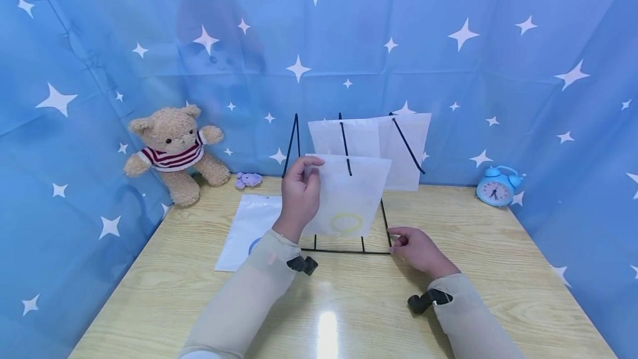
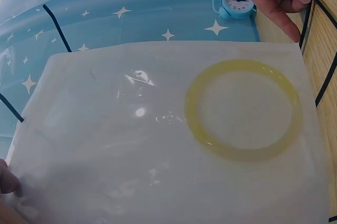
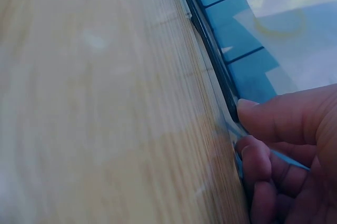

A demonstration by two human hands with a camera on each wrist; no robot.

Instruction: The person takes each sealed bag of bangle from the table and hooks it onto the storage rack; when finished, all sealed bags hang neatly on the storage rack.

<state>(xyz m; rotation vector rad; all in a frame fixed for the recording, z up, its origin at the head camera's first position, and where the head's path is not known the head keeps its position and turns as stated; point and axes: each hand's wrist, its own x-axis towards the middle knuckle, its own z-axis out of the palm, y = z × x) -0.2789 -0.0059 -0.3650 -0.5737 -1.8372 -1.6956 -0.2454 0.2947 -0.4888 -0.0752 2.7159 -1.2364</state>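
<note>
A white translucent plastic bag (image 1: 356, 190) with a yellow ring (image 2: 192, 108) low on it hangs from a front prong of a black wire rack (image 1: 386, 218). My left hand (image 1: 301, 190) pinches the bag's upper left edge; in the left wrist view only a bit of that hand shows at the lower left. At the rack's front right corner, my right hand (image 1: 418, 249) grips the wire between thumb and fingers. The right wrist view shows the thumb (image 3: 279, 116) on the end of the black bar. Behind, more white bags (image 1: 406, 148) hang on the rack's other prongs.
Left of the rack, another white bag (image 1: 244, 231) with a blue ring lies flat on the wooden table (image 1: 164, 287). A teddy bear (image 1: 174, 148) and a small purple toy (image 1: 248, 180) are at the back left. A blue alarm clock (image 1: 495, 188) stands back right, before a starry curtain (image 1: 523, 71).
</note>
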